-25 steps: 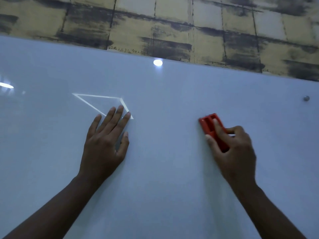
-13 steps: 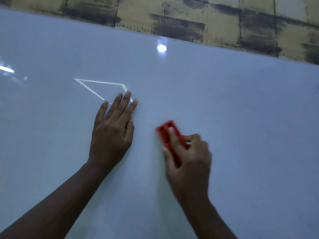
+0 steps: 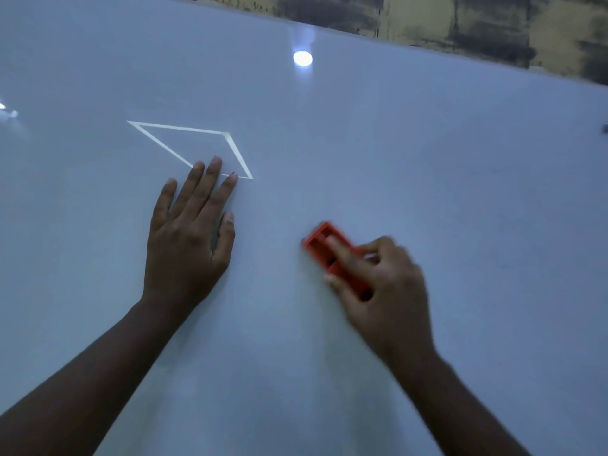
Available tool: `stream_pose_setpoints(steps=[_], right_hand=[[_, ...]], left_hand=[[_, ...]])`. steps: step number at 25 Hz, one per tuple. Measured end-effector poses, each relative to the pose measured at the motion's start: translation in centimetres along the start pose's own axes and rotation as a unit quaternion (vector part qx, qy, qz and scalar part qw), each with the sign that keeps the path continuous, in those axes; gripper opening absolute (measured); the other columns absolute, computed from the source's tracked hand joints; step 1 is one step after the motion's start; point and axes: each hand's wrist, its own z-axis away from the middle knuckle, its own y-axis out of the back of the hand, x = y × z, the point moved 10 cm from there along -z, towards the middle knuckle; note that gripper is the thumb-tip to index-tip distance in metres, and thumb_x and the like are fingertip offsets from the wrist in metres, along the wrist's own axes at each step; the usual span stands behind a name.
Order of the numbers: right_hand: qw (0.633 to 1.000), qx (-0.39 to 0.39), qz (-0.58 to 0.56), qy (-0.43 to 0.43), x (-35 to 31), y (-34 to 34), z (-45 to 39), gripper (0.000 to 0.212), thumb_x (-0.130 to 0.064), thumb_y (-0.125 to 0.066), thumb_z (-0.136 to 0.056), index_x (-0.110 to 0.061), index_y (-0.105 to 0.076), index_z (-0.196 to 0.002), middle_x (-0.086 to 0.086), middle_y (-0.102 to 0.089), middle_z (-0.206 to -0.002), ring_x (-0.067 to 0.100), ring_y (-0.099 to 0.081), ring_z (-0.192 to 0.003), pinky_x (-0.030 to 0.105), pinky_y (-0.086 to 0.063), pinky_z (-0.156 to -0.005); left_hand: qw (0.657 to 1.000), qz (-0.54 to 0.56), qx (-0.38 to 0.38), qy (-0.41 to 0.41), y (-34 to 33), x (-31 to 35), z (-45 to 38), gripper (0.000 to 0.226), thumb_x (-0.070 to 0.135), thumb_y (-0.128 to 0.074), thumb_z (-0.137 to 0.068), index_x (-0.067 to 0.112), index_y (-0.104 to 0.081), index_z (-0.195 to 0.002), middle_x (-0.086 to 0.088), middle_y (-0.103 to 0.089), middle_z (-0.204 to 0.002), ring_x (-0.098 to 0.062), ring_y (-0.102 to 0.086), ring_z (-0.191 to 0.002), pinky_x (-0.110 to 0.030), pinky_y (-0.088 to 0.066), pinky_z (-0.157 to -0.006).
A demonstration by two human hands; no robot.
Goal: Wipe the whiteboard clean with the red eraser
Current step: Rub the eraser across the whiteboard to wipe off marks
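Observation:
The whiteboard [image 3: 427, 176] fills almost the whole head view, pale and glossy. My right hand [image 3: 381, 284] grips the red eraser [image 3: 320, 243] and holds it flat against the board, right of centre; its fingers cover the eraser's lower half. My left hand [image 3: 189, 235] lies flat on the board with straight fingers, well left of the eraser. Its fingertips overlap the lower edge of a white four-sided outline [image 3: 184, 128] on the board. I see no other marks on the board.
A bright lamp reflection [image 3: 302, 58] shines near the board's top edge. Above the board runs a stained yellow tiled wall [image 3: 493, 31]. A small dark knob [image 3: 604, 137] sits at the board's far right edge.
My right hand slid the eraser left across the board, closer to my left hand. The view dropped, so less wall shows. My left hand stayed pressed by the outline.

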Motion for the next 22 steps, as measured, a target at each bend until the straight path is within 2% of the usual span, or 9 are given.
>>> stream_pose_setpoints(steps=[3, 6, 8, 12, 17, 20, 22], right_hand=[[0.993, 0.031, -0.009, -0.117, 6.5, 3.0, -2.0, 0.048, -0.051, -0.073, -0.086, -0.049, -0.065, -0.134, -0.004, -0.053, -0.104, 0.022, -0.060, -0.094, 0.046, -0.056, -0.079], [0.977, 0.065, 0.000, -0.202, 11.1, 5.5, 0.7, 0.052, -0.045, -0.079, -0.087, -0.046, -0.064, -0.137, -0.004, -0.050, -0.101, 0.019, -0.058, -0.091, 0.039, -0.054, -0.078], [0.966, 0.092, -0.007, -0.240, 12.3, 6.1, 3.5, 0.053, -0.043, -0.078, -0.089, -0.036, -0.065, -0.140, -0.003, -0.049, -0.101, 0.018, -0.056, -0.090, 0.038, -0.053, -0.078], [0.954, 0.136, -0.019, -0.266, 11.3, 4.8, 6.7, 0.052, -0.037, -0.077, -0.092, -0.025, -0.066, -0.141, 0.002, -0.050, -0.101, 0.025, -0.057, -0.091, 0.045, -0.057, -0.081], [0.976, 0.101, 0.000, -0.191, 3.2, 0.6, 7.0, 0.049, -0.039, -0.072, -0.093, -0.028, -0.066, -0.141, 0.006, -0.053, -0.100, 0.030, -0.057, -0.089, 0.043, -0.054, -0.078], [0.997, 0.008, -0.001, -0.071, -4.9, -3.4, 10.0, 0.053, -0.041, -0.064, -0.093, -0.026, -0.064, -0.143, 0.011, -0.057, -0.099, 0.034, -0.056, -0.084, 0.044, -0.050, -0.072], [0.998, -0.052, 0.014, 0.009, -9.1, -5.4, 13.4, 0.050, -0.041, -0.064, -0.093, -0.027, -0.064, -0.141, 0.010, -0.058, -0.098, 0.031, -0.055, -0.081, 0.041, -0.046, -0.068]], left_hand=[[1.000, 0.008, -0.002, 0.005, 0.2, -0.1, 0.7, 0.054, 0.022, -0.044, -0.109, 0.013, -0.042, -0.162, -0.006, -0.031, -0.172, -0.022, -0.024, -0.162, -0.054, -0.020, -0.131], [1.000, -0.004, -0.005, 0.007, 0.3, 0.2, 2.0, 0.055, 0.022, -0.043, -0.109, 0.012, -0.039, -0.163, -0.008, -0.028, -0.173, -0.025, -0.023, -0.162, -0.055, -0.019, -0.131], [1.000, -0.012, -0.005, 0.010, 0.4, 0.3, 3.1, 0.056, 0.022, -0.044, -0.109, 0.011, -0.038, -0.163, -0.010, -0.028, -0.173, -0.026, -0.023, -0.162, -0.055, -0.018, -0.131], [0.999, -0.020, -0.010, 0.025, 0.3, 0.6, 5.2, 0.057, 0.023, -0.044, -0.109, 0.010, -0.036, -0.164, -0.011, -0.025, -0.174, -0.026, -0.021, -0.163, -0.056, -0.017, -0.131], [0.999, 0.020, -0.010, 0.049, 0.7, 0.6, 7.0, 0.056, 0.022, -0.047, -0.108, 0.011, -0.040, -0.162, -0.010, -0.028, -0.173, -0.026, -0.022, -0.163, -0.053, -0.013, -0.133], [0.998, 0.034, -0.014, 0.056, 0.8, 0.5, 7.7, 0.056, 0.019, -0.048, -0.107, 0.012, -0.040, -0.162, -0.011, -0.028, -0.173, -0.026, -0.021, -0.163, -0.052, -0.013, -0.133], [0.998, 0.025, -0.026, 0.055, 0.8, 0.5, 8.3, 0.058, 0.021, -0.048, -0.108, 0.012, -0.037, -0.164, -0.011, -0.025, -0.174, -0.027, -0.018, -0.163, -0.051, -0.011, -0.133]])
